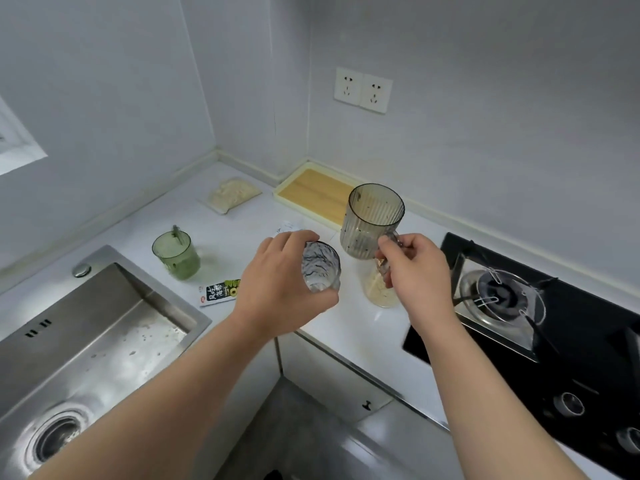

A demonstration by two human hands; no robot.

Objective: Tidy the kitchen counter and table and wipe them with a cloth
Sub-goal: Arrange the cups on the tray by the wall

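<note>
The fingers of our left hand (277,282) wrap a small clear glass (320,268) above the table (346,327), its long axis tipped, mouth facing us; just beside it, our right hand (415,268) fingers pinch the handle of a ribbed grey mug (374,220), roughly upright

Left hand (277,271) grips small clear glass (320,268), right hand (412,268) holds ribbed mug (374,220) by handle, both above white surface (346,327). Green cup (175,254) near sink (86,341).
</note>
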